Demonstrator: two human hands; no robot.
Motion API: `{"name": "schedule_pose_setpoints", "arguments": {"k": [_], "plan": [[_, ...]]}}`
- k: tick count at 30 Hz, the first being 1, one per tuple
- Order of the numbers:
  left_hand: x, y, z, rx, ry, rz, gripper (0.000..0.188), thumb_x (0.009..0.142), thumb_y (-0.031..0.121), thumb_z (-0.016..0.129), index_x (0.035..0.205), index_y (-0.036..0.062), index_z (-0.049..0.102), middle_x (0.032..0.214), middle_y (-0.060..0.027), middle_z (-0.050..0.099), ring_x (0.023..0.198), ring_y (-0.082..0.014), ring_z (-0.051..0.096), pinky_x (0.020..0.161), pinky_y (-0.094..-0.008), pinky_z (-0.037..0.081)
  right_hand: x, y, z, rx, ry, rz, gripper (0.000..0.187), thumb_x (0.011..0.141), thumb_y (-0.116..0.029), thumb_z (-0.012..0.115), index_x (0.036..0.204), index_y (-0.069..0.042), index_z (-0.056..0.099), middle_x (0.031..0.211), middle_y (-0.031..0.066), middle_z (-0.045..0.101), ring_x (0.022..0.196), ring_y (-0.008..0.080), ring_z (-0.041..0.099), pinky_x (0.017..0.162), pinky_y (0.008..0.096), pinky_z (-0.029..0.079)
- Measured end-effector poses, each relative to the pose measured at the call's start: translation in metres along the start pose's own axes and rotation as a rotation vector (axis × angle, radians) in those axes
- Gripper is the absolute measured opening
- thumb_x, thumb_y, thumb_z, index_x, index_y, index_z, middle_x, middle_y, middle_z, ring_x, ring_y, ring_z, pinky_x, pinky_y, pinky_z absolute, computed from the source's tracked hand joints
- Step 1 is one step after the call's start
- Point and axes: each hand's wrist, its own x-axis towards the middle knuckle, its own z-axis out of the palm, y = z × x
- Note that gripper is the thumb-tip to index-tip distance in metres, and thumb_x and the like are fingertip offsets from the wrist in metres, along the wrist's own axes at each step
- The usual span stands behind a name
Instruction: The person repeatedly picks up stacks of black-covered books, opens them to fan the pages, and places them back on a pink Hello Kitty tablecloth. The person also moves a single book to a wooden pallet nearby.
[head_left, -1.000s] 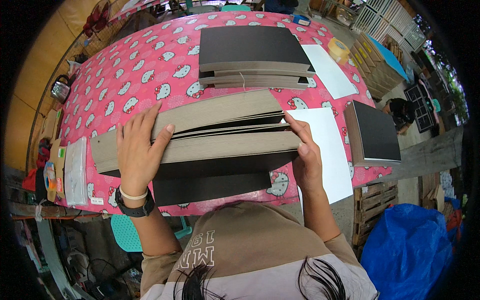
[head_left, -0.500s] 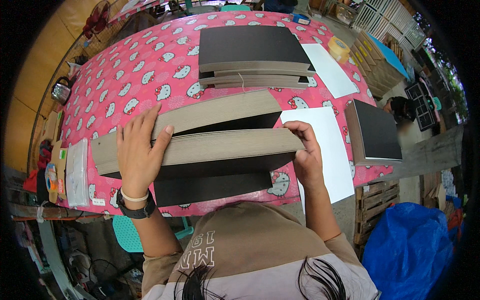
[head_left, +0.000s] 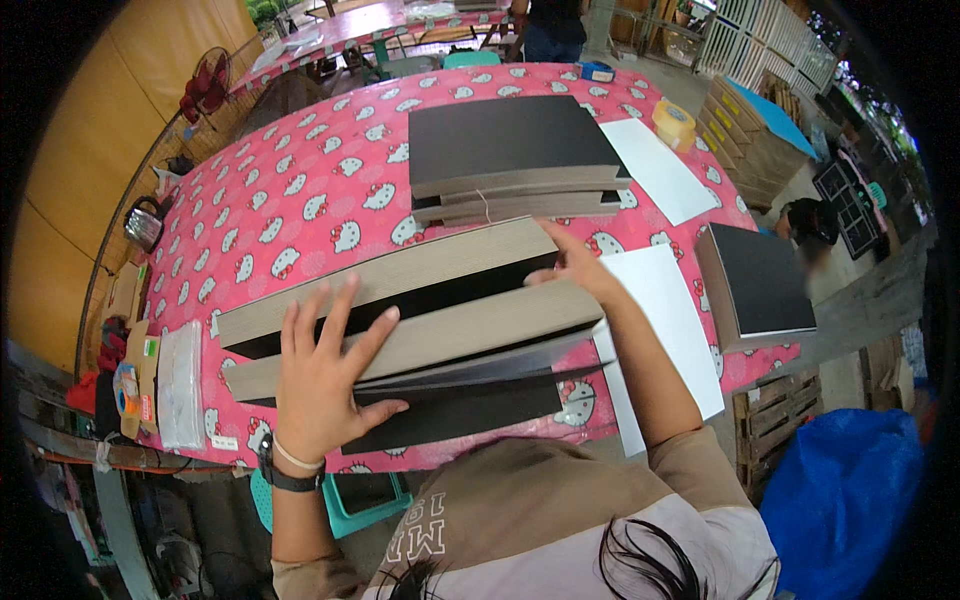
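Note:
Two thick stacks of black sheets with grey edges stand on their long sides before me, the far stack and the near stack. A dark gap lies between them, and some sheets splay out on the near stack's front. My left hand rests over the near stack's left part, fingers spread and thumb down its front. At the far stack's right end is my right hand, fingers bent around the corner and thumb in the gap. A flat black sheet lies under the near stack.
Beyond lie more black stacks; another black stack sits at the right edge. White sheets, a tape roll and plastic packs lie on the pink patterned table. A person stands far back.
My right hand has moved from the near stack's right end to the far stack's. The near stack's front sheets have splayed apart. My left hand's fingers have spread wider. The view has shifted.

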Motion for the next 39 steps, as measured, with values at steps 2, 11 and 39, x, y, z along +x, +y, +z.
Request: {"name": "schedule_pose_setpoints", "arguments": {"k": [2, 11, 39], "plan": [[-0.009, -0.002, 0.005, -0.043, 0.060, 0.001, 0.082, 0.045, 0.036, 0.079, 0.121, 0.0170, 0.053, 0.122, -0.0138, 0.044, 0.109, -0.0362, 0.040, 0.093, -0.0481, 0.032, 0.006, -0.001, 0.019, 0.051, 0.059, 0.022, 0.061, 0.069, -0.020, 0.077, 0.120, -0.002, 0.049, 0.107, 0.0075, 0.056, 0.101, 0.0170, 0.051, 0.087, 0.0297, 0.041], [-0.014, -0.001, 0.013, -0.204, -0.009, -0.102, 0.054, 0.048, 0.033, 0.081, 0.091, 0.0075, 0.060, 0.070, -0.0077, 0.055, 0.067, -0.0280, 0.055, 0.061, -0.0380, 0.043, 0.031, 0.012, 0.040, 0.463, 0.239, 0.141, 0.045, 0.073, -0.021, 0.073, 0.107, 0.002, 0.053, 0.097, 0.0098, 0.060, 0.087, 0.0168, 0.057, 0.078, 0.0304, 0.046], [-0.001, -0.049, -0.006, -0.052, 0.321, -0.174, 0.072, 0.052, 0.036, 0.082, 0.109, 0.0006, 0.056, 0.107, -0.0168, 0.059, 0.101, -0.0331, 0.055, 0.085, -0.0386, 0.042, -0.018, 0.019, 0.017, 0.213, 0.134, 0.018, 0.065, 0.065, -0.022, 0.078, 0.118, 0.000, 0.048, 0.113, 0.0087, 0.056, 0.104, 0.0197, 0.052, 0.089, 0.0332, 0.040]]}}
